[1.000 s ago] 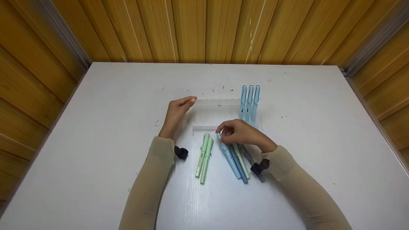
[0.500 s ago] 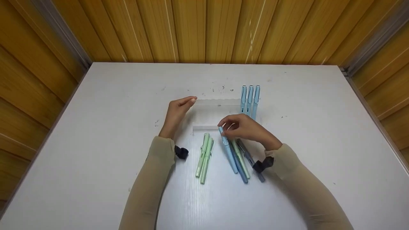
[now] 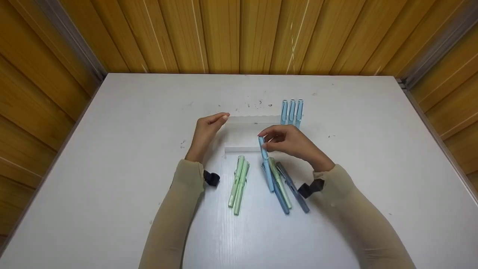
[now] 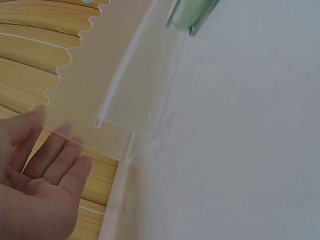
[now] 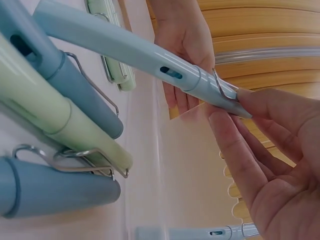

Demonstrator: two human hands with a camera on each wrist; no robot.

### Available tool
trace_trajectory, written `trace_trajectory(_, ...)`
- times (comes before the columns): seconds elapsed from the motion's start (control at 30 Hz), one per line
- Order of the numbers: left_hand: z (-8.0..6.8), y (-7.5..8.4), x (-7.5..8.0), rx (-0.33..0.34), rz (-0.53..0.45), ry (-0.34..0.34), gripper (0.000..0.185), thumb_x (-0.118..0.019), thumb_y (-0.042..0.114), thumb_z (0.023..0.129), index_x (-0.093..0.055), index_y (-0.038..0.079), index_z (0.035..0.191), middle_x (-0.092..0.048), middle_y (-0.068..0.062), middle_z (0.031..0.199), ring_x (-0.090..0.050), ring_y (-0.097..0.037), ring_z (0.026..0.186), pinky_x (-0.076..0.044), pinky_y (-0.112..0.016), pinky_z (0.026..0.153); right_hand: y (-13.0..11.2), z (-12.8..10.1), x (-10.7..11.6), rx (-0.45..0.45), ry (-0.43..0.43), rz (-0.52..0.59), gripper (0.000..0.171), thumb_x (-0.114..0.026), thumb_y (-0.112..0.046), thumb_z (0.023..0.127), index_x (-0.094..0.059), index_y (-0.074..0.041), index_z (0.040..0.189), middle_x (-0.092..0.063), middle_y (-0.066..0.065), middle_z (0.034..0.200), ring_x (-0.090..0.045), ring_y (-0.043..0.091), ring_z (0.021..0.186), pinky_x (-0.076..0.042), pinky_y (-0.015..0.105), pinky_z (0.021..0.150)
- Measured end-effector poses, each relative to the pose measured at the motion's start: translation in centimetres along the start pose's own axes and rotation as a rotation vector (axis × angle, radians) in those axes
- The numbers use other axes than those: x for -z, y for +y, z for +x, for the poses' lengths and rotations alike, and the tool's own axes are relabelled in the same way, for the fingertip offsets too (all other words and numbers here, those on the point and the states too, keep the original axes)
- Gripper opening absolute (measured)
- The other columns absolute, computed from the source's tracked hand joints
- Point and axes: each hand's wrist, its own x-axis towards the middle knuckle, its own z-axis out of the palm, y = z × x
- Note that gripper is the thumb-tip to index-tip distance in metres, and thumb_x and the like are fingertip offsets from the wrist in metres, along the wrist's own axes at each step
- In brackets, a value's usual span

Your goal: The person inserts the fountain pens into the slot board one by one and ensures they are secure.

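Observation:
My right hand (image 3: 293, 144) pinches a light blue pen (image 3: 266, 164) by its capped, clipped end, lifted at a slant over the other pens. At the upper left corner of a clear plastic pen stand (image 3: 242, 149), my left hand (image 3: 210, 130) pinches the scalloped back panel (image 4: 85, 85); some of its fingers show through the plastic. Three light blue pens (image 3: 292, 112) lean in the stand's right end, partly hidden by my right hand. Below the held pen lie a dark blue pen (image 3: 282, 198), a pale green pen (image 3: 281, 181) and a grey-blue pen (image 3: 295, 188).
Two pale green pens (image 3: 239, 185) lie side by side on the white table (image 3: 112, 168), in front of the stand's left half. Yellow slatted panels (image 3: 239, 37) rise behind the table. Each wrist wears a small black camera.
My right hand has raised the light blue pen off the pile and moved it away from me towards the stand. My left hand stays at the stand's corner.

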Motion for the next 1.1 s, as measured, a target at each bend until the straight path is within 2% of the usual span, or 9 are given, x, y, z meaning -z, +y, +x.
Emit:
trace_trajectory(0.33, 0.1, 0.0, -0.1, 0.024, 0.008, 0.009, 0.031, -0.064, 0.032, 0.093, -0.07, 0.013, 0.117, -0.066, -0.003, 0.125, -0.056, -0.016, 0.124, -0.043, -0.033, 0.106, -0.5, 0.0, 0.9, 0.01, 0.073, 0.015, 0.034, -0.075, -0.022, 0.085, -0.068, -0.012, 0.117, -0.069, 0.008, 0.107, -0.066, 0.02, 0.09, -0.057, 0.026, 0.079)
trace_trajectory(0.57, 0.1, 0.0, 0.0, 0.022, 0.014, 0.005, 0.032, -0.064, 0.033, 0.093, -0.07, 0.014, 0.117, -0.066, -0.003, 0.126, -0.056, -0.016, 0.124, -0.043, -0.033, 0.107, -0.4, 0.1, 1.3, 0.027, 0.141, -0.021, 0.032, -0.073, -0.022, 0.086, -0.069, -0.015, 0.117, -0.069, 0.006, 0.107, -0.066, 0.019, 0.092, -0.055, 0.022, 0.079)
trace_trajectory(1.1, 0.0, 0.0, 0.0, 0.011, 0.001, 0.0, 0.032, -0.065, 0.033, 0.092, -0.07, 0.013, 0.117, -0.065, -0.002, 0.126, -0.054, -0.015, 0.126, -0.041, -0.033, 0.108, -0.5, 0.5, 2.2, 0.077, 0.284, -0.004, 0.031, -0.07, -0.019, 0.089, -0.067, -0.012, 0.119, -0.069, 0.009, 0.104, -0.067, 0.013, 0.087, -0.055, 0.019, 0.079)
